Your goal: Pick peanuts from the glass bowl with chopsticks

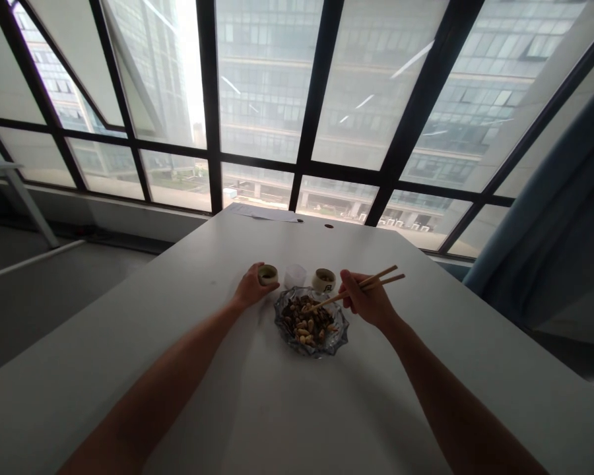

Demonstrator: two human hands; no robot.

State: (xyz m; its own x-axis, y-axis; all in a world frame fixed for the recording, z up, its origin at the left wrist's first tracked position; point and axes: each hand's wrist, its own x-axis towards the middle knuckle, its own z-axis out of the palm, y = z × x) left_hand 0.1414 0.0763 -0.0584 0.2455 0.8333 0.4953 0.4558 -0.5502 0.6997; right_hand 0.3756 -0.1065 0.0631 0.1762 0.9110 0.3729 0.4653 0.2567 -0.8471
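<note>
My left hand [251,286] is closed round a small pale cup [268,280] on the white table. In my right hand [365,298] is a pair of wooden chopsticks [383,277], their tips reaching down among the peanuts [304,331] and dark seeds in a scalloped glass bowl [340,340]. Whether the tips pinch a piece is too small to tell. A second small cup [323,282] with a dark character on its side stands behind the bowl, near my right hand. Between the two cups sits a clear plastic cup [295,275].
The white table [188,396] stretches away toward large black-framed windows. Sheets of paper [262,212] lie at its far end, by two dark round holes. A blue curtain [539,218] hangs on the right, and another white table [24,198] stands at the far left.
</note>
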